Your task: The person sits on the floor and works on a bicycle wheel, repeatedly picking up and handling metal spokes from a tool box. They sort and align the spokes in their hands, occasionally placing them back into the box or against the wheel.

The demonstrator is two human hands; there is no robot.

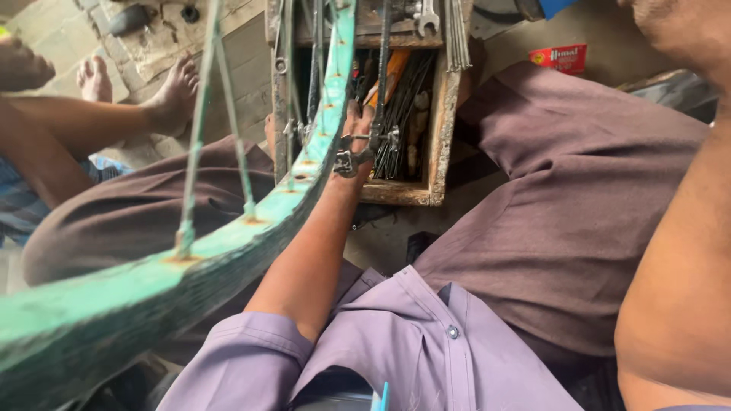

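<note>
At the far left, another person's bare feet [164, 95] rest on the floor, well apart from the work. Next comes the green wheel rim [221, 247], rust-spotted at the spoke holes, sweeping from the lower left corner up to the top centre, across the worker's left knee. Several spokes [196, 144] already stand seated in the rim and run up out of view; a few spoke holes nearer the hand look bare, so the lacing or truing seems, as a judgement, only part done, with more spokes left to fit or tighten. How many remain cannot be told, since most of the wheel lies outside the view.

Just right of the rim, the left hand [356, 141] reaches forward from a lilac sleeve. Its fingers are closed around a small metal spoke wrench [346, 161], which sits against the rim's inner edge where a spoke meets it. The grip looks snug, not spread.

Behind the hand stands an open wooden toolbox [438, 152] holding loose spokes, an orange-handled tool and, on its top ledge, a spanner [426, 19]. Further right lie the worker's brown trousers [579, 198]. The right forearm fills the right edge, but the right hand itself is out of frame, so its state cannot be told.
</note>
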